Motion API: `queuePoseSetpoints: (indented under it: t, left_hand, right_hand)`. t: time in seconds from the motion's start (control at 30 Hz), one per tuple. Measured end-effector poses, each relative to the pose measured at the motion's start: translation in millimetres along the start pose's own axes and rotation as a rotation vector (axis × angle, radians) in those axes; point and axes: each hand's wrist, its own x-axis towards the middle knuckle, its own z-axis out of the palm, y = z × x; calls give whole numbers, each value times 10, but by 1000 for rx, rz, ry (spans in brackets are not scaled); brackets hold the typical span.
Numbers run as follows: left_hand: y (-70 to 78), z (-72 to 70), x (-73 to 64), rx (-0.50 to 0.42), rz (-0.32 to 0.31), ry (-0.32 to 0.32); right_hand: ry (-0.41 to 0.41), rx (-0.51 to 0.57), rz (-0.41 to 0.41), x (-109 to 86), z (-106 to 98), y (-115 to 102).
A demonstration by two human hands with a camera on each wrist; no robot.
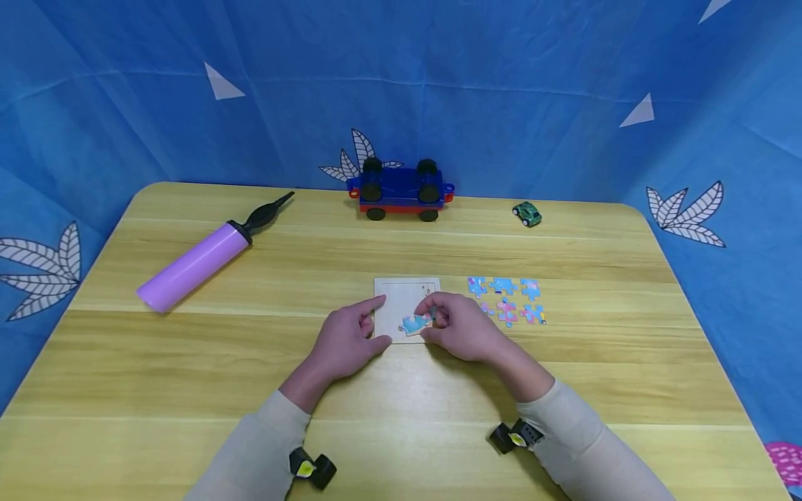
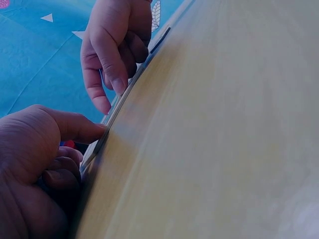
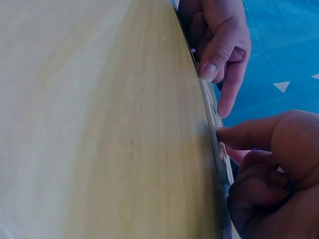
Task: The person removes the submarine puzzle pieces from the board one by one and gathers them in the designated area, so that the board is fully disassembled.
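In the head view a small pale puzzle tray [image 1: 396, 298] lies flat on the wooden table. My left hand [image 1: 344, 339] holds it along its left side, thumb at the near corner and index finger farther up. Blue jigsaw pieces with touches of pink [image 1: 413, 324] sit in the tray's lower right part. Over its right edge, my right hand [image 1: 465, 325] pinches a puzzle piece there between thumb and index finger, the fingers covering part of it. Both wrist views catch the tray edge-on, with the left hand [image 2: 37, 169] and the right hand [image 3: 279, 169] close against it.
Several loose puzzle pieces [image 1: 503, 286] lie right of the tray. Along the far edge are an overturned blue and red toy vehicle [image 1: 401, 188] and a small green toy car [image 1: 528, 213]. A purple hand pump [image 1: 194, 268] lies at left. A blue cloth [image 1: 489, 90] hangs behind.
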Motion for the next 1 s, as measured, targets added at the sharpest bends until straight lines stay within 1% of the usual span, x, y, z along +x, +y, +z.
queuePoseSetpoints:
  t: [0.23,0.47,0.6,0.73,0.9,1.0]
  left_hand:
    - [6,-2,-7,-12,0,-1]
    - [-5,-1,-3,-15,7,3]
    - [-14,2,-5,-19,13,5]
    - [-11,1,-12,-27,24,6]
    - [-12,3,-12,-25,38,10]
    - [-13,2,-9,-20,35,7]
  right_hand:
    - [7,1,0,7,-1,3]
    - [-11,-24,-34,4,-7,10]
    - [-14,-42,-28,2,-6,9]
    - [-11,-32,-21,-12,-12,-2]
    - [6,-7,-56,-48,-29,-2]
    - [20,2,-84,-81,-39,20]
